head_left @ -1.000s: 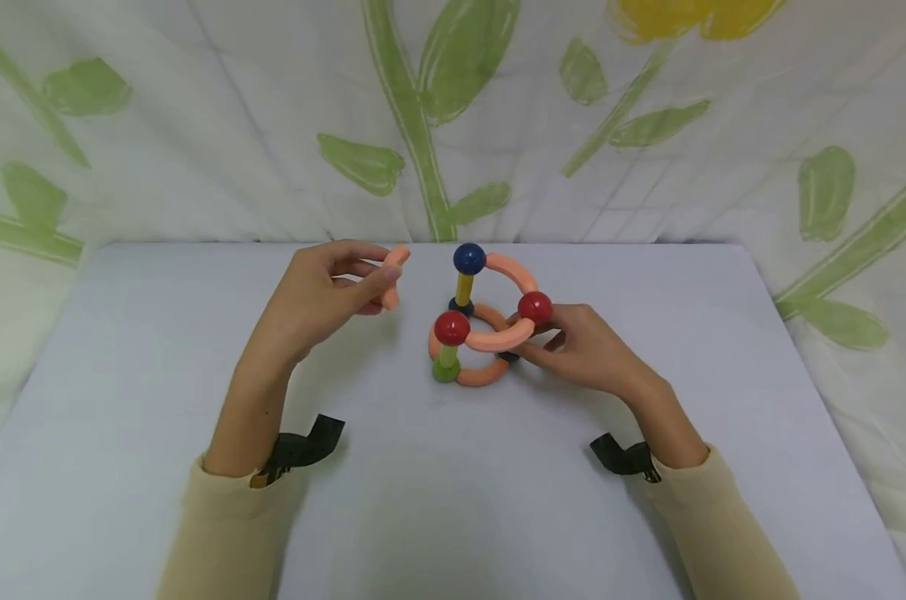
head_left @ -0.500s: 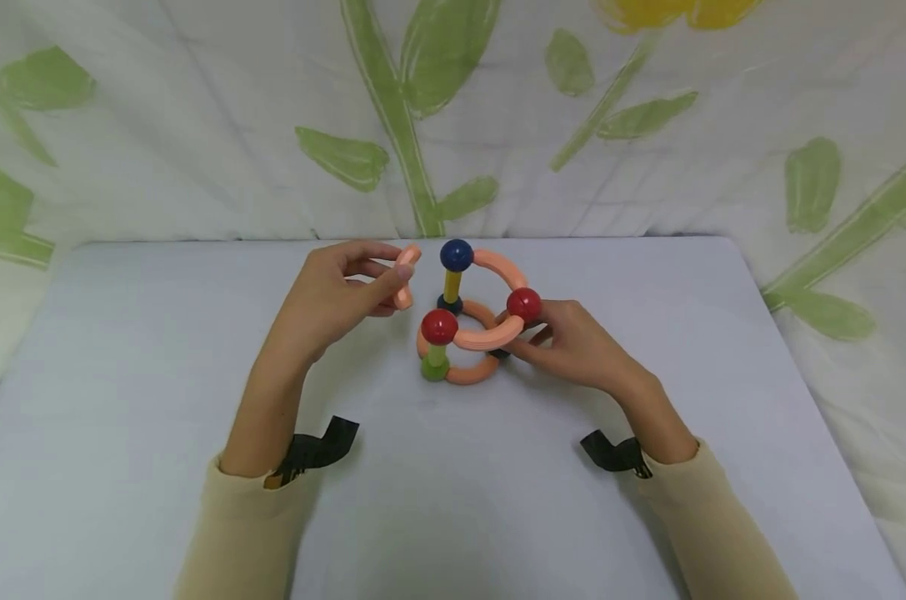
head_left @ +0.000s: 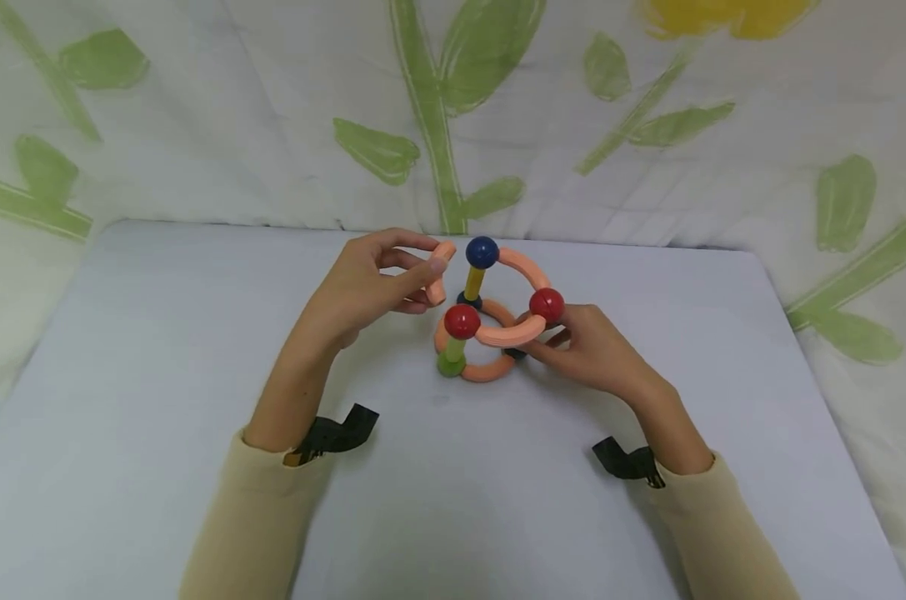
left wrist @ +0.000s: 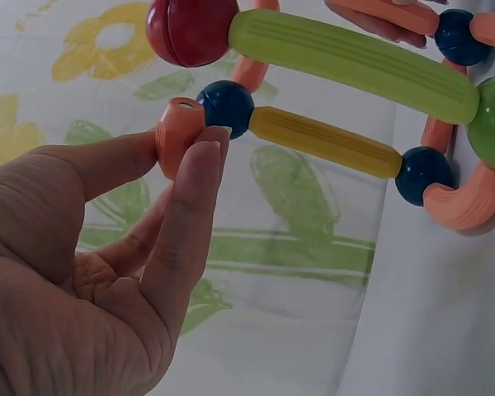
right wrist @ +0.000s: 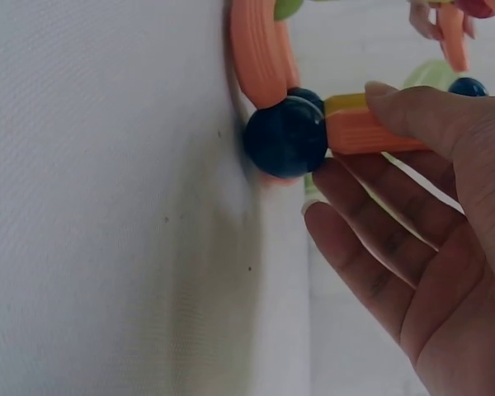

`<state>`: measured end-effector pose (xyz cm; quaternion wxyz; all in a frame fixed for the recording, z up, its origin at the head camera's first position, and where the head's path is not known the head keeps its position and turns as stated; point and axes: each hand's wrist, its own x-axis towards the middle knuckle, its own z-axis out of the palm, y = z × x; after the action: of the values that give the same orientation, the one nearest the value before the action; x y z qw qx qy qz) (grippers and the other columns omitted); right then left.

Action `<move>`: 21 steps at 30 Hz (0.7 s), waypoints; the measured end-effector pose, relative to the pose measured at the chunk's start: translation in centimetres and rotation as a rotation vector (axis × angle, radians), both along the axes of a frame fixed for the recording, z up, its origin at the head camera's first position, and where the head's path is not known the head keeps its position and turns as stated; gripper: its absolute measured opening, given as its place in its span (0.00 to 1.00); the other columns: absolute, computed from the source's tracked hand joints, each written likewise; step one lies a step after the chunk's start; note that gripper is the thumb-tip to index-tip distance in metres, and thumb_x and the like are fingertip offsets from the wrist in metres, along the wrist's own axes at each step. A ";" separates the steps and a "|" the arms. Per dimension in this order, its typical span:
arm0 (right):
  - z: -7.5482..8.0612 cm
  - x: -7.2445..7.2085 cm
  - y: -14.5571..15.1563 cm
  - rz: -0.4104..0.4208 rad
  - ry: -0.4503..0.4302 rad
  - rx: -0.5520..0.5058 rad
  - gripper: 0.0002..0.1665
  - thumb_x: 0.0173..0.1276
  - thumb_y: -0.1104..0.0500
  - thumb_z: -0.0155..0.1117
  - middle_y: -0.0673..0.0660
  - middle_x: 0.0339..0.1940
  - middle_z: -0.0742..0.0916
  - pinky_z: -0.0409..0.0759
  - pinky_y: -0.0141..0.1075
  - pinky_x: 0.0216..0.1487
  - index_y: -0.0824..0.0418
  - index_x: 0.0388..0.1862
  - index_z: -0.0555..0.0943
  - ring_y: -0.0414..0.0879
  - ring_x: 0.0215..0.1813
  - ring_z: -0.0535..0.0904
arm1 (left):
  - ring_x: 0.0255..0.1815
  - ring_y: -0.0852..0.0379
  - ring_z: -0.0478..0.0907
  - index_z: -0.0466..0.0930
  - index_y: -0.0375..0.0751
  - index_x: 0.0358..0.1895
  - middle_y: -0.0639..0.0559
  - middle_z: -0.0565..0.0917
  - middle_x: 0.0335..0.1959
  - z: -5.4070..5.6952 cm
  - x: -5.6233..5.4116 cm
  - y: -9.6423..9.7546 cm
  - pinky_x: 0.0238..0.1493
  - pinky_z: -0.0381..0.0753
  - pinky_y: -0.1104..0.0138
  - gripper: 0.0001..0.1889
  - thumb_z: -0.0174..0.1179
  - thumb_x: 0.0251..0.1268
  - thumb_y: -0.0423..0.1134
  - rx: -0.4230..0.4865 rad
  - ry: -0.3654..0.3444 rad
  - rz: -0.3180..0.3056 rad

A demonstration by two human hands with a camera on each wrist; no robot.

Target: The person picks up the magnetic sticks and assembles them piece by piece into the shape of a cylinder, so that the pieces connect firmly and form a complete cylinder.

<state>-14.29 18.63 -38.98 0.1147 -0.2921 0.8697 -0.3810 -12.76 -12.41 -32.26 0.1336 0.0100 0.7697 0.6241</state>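
Observation:
My left hand [head_left: 373,283] pinches a curved orange magnetic stick [head_left: 436,292] between thumb and fingertips. Left of the upper blue ball [head_left: 482,252], the stick stands slightly apart in the head view; the left wrist view shows them overlapping. My right hand [head_left: 591,350] grips an upright orange stick [right wrist: 359,132] above a dark blue ball [right wrist: 285,139] on the right side of the ball-and-stick frame. Yellow [left wrist: 330,142] and light green [left wrist: 355,66] sticks form its other uprights. On top, two curved orange sticks link the blue ball and two red balls [head_left: 463,321].
A lower ring of curved orange sticks [head_left: 487,372] with a green ball [head_left: 450,365] rests on the white table [head_left: 437,500]. Behind the table's far edge hangs a white cloth [head_left: 272,125] with painted leaves. Black straps [head_left: 343,429] circle both wrists.
My left hand has moved right with its curved orange stick, closing most of the distance to the upper blue ball. The right hand keeps its hold; the view shifted slightly.

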 end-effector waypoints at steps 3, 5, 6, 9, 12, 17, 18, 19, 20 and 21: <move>-0.1 0.1 0.2 -0.002 -0.001 -0.005 0.13 0.71 0.57 0.75 0.47 0.45 0.93 0.90 0.41 0.49 0.51 0.53 0.87 0.42 0.48 0.89 | 0.39 0.50 0.92 0.79 0.45 0.67 0.41 0.87 0.45 -0.1 -0.3 0.4 0.47 0.91 0.59 0.25 0.70 0.72 0.50 0.000 -0.008 -0.015; -0.1 0.1 0.1 0.003 -0.007 -0.011 0.13 0.72 0.57 0.75 0.47 0.45 0.93 0.90 0.42 0.50 0.51 0.54 0.87 0.42 0.48 0.89 | 0.39 0.49 0.92 0.78 0.46 0.67 0.41 0.87 0.46 -0.1 -0.3 0.4 0.48 0.91 0.57 0.26 0.70 0.72 0.50 -0.005 -0.019 -0.020; -0.1 0.1 0.1 0.004 -0.008 -0.011 0.14 0.72 0.57 0.75 0.47 0.45 0.92 0.90 0.42 0.50 0.50 0.54 0.86 0.42 0.48 0.89 | 0.40 0.49 0.92 0.78 0.46 0.67 0.41 0.87 0.46 -0.2 -0.2 0.4 0.49 0.91 0.57 0.26 0.70 0.72 0.51 -0.008 -0.025 -0.022; 0.0 0.1 0.0 0.004 -0.009 -0.006 0.14 0.72 0.56 0.75 0.48 0.45 0.92 0.90 0.42 0.50 0.50 0.55 0.86 0.42 0.47 0.89 | 0.41 0.47 0.92 0.78 0.47 0.68 0.42 0.87 0.47 -0.2 -0.2 0.5 0.50 0.91 0.54 0.26 0.70 0.72 0.51 -0.009 -0.037 -0.033; 0.1 0.1 0.0 0.000 -0.005 0.004 0.15 0.71 0.56 0.75 0.48 0.46 0.92 0.90 0.43 0.50 0.51 0.55 0.85 0.43 0.47 0.89 | 0.44 0.42 0.92 0.77 0.46 0.68 0.42 0.88 0.48 -0.3 -0.2 0.6 0.51 0.90 0.52 0.26 0.69 0.73 0.50 -0.011 -0.031 -0.051; 0.1 0.0 0.2 -0.004 -0.008 0.011 0.14 0.72 0.56 0.75 0.48 0.45 0.92 0.90 0.44 0.51 0.51 0.54 0.85 0.43 0.47 0.89 | 0.47 0.37 0.91 0.77 0.47 0.68 0.42 0.89 0.48 -0.3 -0.4 0.7 0.51 0.91 0.52 0.25 0.68 0.73 0.51 -0.029 -0.027 -0.073; 0.1 0.0 0.1 -0.003 -0.007 0.011 0.14 0.72 0.57 0.74 0.48 0.45 0.92 0.90 0.45 0.51 0.51 0.54 0.85 0.44 0.47 0.89 | 0.47 0.38 0.91 0.77 0.47 0.68 0.42 0.89 0.48 -0.3 -0.4 0.7 0.50 0.91 0.52 0.25 0.68 0.74 0.51 -0.031 -0.032 -0.078; 0.1 0.0 0.1 -0.002 -0.005 0.012 0.14 0.72 0.57 0.75 0.49 0.45 0.93 0.90 0.45 0.51 0.52 0.54 0.86 0.44 0.47 0.89 | 0.46 0.38 0.91 0.77 0.46 0.68 0.42 0.89 0.48 -0.3 -0.3 0.6 0.51 0.91 0.52 0.25 0.68 0.74 0.50 -0.029 -0.038 -0.084; 0.1 0.0 0.1 0.000 -0.004 0.013 0.13 0.72 0.57 0.75 0.49 0.45 0.93 0.90 0.45 0.51 0.53 0.54 0.87 0.45 0.48 0.89 | 0.46 0.39 0.92 0.77 0.46 0.68 0.42 0.89 0.48 -0.3 -0.3 0.6 0.51 0.91 0.52 0.25 0.67 0.75 0.50 -0.029 -0.041 -0.092; 0.0 0.0 0.1 -0.002 -0.004 0.015 0.13 0.72 0.57 0.75 0.49 0.46 0.93 0.90 0.45 0.50 0.53 0.53 0.87 0.45 0.48 0.90 | 0.45 0.40 0.92 0.77 0.46 0.68 0.42 0.89 0.47 -0.3 -0.3 0.6 0.51 0.91 0.52 0.24 0.67 0.75 0.50 -0.027 -0.045 -0.098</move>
<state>-14.31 18.69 -38.97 0.1183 -0.2897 0.8725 -0.3753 -13.06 -11.85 -32.57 0.1814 0.0318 0.7735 0.6065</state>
